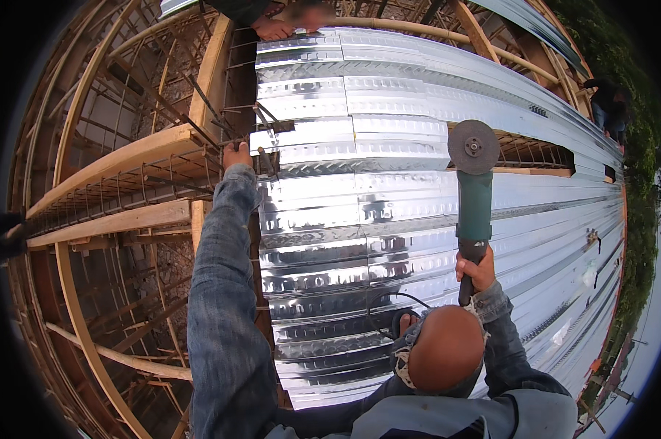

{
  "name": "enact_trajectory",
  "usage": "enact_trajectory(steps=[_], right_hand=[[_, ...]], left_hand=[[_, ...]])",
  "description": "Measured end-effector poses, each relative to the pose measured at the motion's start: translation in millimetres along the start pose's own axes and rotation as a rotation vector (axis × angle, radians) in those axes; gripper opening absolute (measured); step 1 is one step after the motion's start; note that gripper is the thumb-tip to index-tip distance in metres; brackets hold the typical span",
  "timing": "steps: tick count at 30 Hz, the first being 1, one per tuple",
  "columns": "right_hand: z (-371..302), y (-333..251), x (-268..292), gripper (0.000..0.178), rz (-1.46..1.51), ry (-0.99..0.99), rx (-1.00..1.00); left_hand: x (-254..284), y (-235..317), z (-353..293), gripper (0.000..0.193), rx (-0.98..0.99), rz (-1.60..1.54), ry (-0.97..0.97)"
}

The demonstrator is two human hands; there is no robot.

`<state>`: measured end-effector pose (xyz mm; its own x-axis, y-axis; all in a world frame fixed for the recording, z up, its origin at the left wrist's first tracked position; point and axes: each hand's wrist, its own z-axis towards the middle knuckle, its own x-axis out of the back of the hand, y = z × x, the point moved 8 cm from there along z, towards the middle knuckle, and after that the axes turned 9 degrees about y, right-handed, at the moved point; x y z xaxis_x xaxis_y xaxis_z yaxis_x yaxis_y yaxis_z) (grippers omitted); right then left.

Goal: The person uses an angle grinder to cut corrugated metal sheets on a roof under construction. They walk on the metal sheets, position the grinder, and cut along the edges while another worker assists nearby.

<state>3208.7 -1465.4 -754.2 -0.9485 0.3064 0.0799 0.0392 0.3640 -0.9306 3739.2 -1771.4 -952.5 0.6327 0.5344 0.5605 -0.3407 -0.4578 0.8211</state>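
My right hand point(478, 269) is wrapped around the rear handle of a green angle grinder point(475, 208). The grinder's dark round disc point(474, 146) points away from me, over the silver metal decking point(308, 194) and beside a long cut-out. With my left arm stretched forward, my left hand point(237, 156) is closed on rebar point(226, 144) at the decking's left edge, by the end of a wooden beam form. Its fingertips are partly hidden. Right beside that hand is a small notch point(270, 162) in the decking.
A black cord point(374, 311) curves over the sheets near my foot point(406, 322). Open timber framing point(118, 172) with a rebar cage drops away at left. Another person's hand point(273, 29) rests at the far edge. The rectangular opening point(524, 150) lies right of the disc.
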Motion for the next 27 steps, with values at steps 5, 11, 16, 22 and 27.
enact_trajectory(steps=[5,11,16,22,27], right_hand=[[-43.5,30.2,33.8,0.038,0.022,0.098,-0.102],[-74.2,59.2,61.8,0.035,-0.118,0.225,-0.155],[-78.2,61.2,71.4,0.037,-0.206,0.256,-0.098],[-76.2,51.3,63.3,0.039,-0.217,0.220,-0.082],[-78.8,52.3,53.2,0.037,-0.131,0.228,-0.159]], left_hand=[[-45.9,-14.9,27.2,0.046,0.074,0.128,-0.034],[-58.4,2.8,19.6,0.048,0.047,0.124,-0.362],[-53.1,20.9,8.1,0.048,0.105,-0.170,-0.515],[-46.8,37.3,2.4,0.035,-0.017,-0.364,-0.583],[-24.8,71.0,-13.4,0.024,-0.315,-0.130,-0.531]])
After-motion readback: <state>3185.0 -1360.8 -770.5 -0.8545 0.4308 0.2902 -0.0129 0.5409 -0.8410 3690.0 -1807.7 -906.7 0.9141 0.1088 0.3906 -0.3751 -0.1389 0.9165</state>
